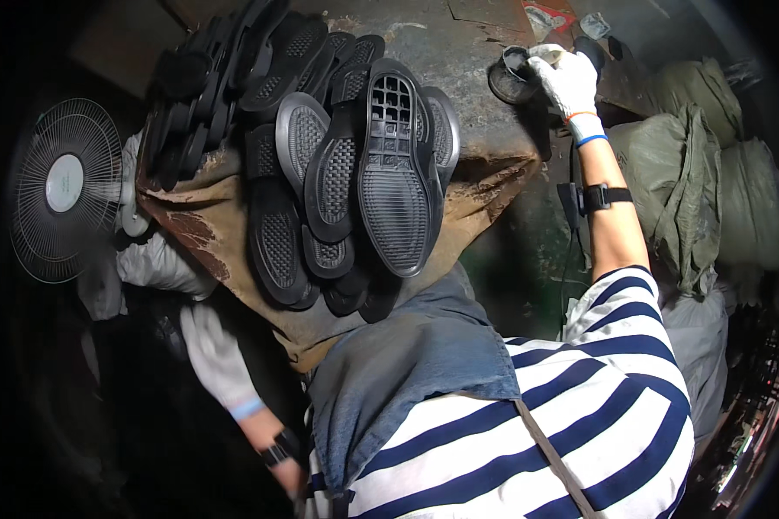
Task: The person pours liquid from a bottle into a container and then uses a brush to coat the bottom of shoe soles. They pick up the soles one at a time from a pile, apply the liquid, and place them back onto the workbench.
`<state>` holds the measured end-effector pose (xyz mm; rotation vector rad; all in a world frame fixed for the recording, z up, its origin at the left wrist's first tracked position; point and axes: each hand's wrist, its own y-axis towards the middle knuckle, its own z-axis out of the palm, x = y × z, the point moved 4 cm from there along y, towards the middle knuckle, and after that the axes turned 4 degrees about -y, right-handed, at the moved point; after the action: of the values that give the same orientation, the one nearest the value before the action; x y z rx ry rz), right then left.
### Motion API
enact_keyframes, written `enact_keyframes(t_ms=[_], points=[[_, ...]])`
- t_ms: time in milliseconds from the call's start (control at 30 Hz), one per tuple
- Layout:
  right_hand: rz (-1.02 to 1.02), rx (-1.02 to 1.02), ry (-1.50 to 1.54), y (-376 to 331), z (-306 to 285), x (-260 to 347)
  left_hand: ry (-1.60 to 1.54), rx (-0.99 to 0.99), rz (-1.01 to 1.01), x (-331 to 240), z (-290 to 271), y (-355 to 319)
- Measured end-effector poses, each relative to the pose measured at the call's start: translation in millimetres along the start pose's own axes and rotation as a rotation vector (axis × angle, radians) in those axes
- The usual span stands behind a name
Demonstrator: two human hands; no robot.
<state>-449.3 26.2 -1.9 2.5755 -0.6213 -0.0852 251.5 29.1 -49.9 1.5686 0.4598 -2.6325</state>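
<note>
The dark pot [498,88] sits at the far right of the tabletop [454,65], and I see something greyish inside it. The right grip [569,84], in a white glove, is right by the pot's rim with its fingers bent. A small pale shape shows at the fingertips, but I cannot tell whether it is being grasped or what it is.

Left of the pot, black soles [395,212] are heaped over the near edge. The topmost stands out to me: its toe points toward the wearer, with a ribbed forepart and an open lattice at the heel. Others beneath and behind it have a woven-looking texture.

The left grip [216,355] is down low on the left, well apart from the soles. It is gloved in white too and blurred, so I cannot tell if it is clenched or released.

A worn brown cover [493,186] drapes off the front of the tabletop. A denim apron [411,355] lies over the wearer's striped shirt [528,441]. Farther out, I have a fan [63,183] at left and greenish sacks [666,182] at right.
</note>
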Motion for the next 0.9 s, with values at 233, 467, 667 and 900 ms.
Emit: enact_keyframes(t_ms=[233,467,667,900], points=[[-0.049,0.156,-0.055,16,54,-27,0.99,1.426,1.245,45,327,-13],[-0.108,-0.115,0.273,-5,52,-35,1.005,1.76,1.363,92,358,-8],[-0.096,-0.263,0.209,-17,41,-68,1.002,1.805,1.44,36,381,15],[0.666,-0.245,1.444,-26,65,-76,0.403,0.954,0.389,-12,340,59]])
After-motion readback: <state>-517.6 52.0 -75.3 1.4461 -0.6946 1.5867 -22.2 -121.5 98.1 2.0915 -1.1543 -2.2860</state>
